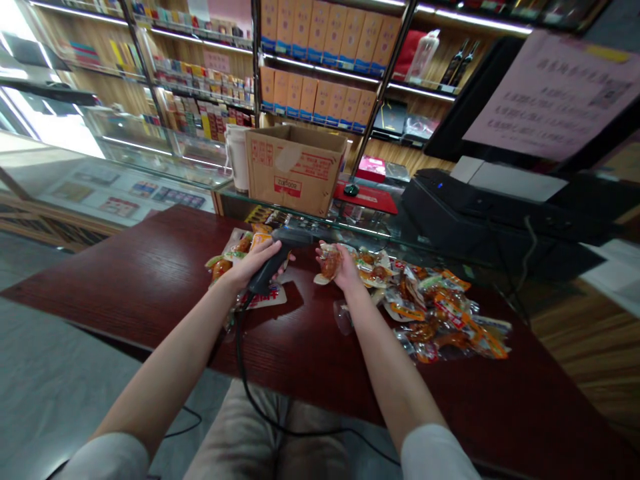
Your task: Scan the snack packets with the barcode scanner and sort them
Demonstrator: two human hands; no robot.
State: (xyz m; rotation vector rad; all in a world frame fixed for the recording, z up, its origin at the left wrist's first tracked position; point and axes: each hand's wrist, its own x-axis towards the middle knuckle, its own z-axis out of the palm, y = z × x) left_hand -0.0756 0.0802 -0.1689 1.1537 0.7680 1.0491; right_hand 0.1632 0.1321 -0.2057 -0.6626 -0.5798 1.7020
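My left hand (259, 261) is wrapped round the handle of a black corded barcode scanner (267, 272), whose head points right. In my right hand (346, 268) is a clear vacuum pack of brown cooked meat (330, 261), held just above the table and facing the scanner. Several similar food packs (235, 250) lie beside and beneath my left hand, partly covered by it. To the right of my right hand spreads a larger pile of food packs (440, 310) with orange and red labels.
The dark red wooden table (150, 280) abuts a glass counter bearing an open cardboard box (295, 170), a white cup (237, 160) and a mouse (351, 190) on a red mat. A monitor (545, 100) and black machine (500, 213) stand right. The scanner's cable (280, 430) crosses my lap.
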